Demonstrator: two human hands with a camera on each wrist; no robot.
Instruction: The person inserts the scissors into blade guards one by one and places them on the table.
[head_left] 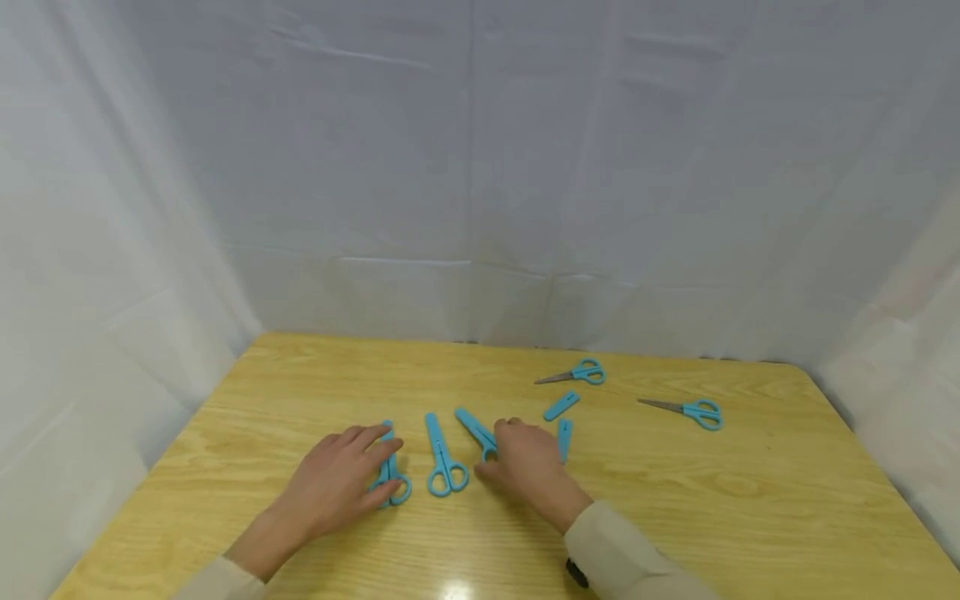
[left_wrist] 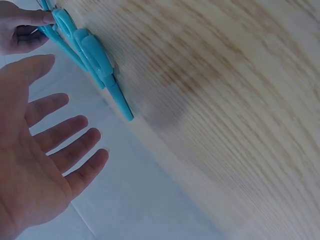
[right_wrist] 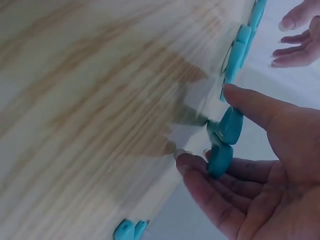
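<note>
My left hand hovers with spread fingers over the leftmost pair of scissors, which has light-blue handles and a blue sheath on its blades. In the left wrist view a gap shows between those fingers and the sheathed scissors. A second sheathed pair of scissors lies between the hands. My right hand holds the third sheathed pair of scissors by its handles, partly hiding them. Thumb and curled fingers stand on either side of those handles in the right wrist view.
Two loose blue sheaths, one slanted and one partly behind the right hand, lie on the wooden table. Farther right are two bare-bladed pairs of scissors, one at the back and one nearer. White sheeting surrounds the table.
</note>
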